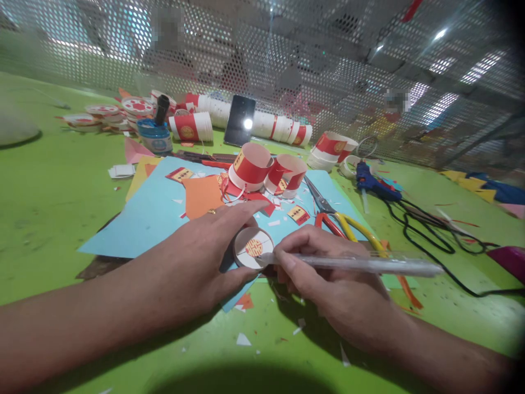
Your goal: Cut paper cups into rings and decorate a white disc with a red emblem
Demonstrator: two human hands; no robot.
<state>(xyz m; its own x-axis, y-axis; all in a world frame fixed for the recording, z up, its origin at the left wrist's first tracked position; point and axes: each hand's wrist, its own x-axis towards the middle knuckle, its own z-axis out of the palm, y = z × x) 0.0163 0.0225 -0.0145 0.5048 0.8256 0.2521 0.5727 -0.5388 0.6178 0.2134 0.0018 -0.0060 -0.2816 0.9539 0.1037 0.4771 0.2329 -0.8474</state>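
Note:
My left hand (205, 251) grips a small round white piece (247, 239) with an orange patterned circle in its middle, thumb at the near side and fingers over the far side. My right hand (328, 279) is closed around a clear, pen-like tool (369, 264), its tip touching the face of the round piece. Both hands are over light blue paper (139, 219). Just beyond them stand two red and white cut cup rings (251, 167), (289, 174). An orange paper piece (200, 196) and a small yellow and red label (298, 214) lie nearby.
Scissors with red and yellow handles (348, 225) lie right of the rings. Farther right is a blue glue gun (375, 183) with a black cord (426, 235). A phone (239, 120), stacked cups (191, 127) and a blue jar (155, 135) stand at the back.

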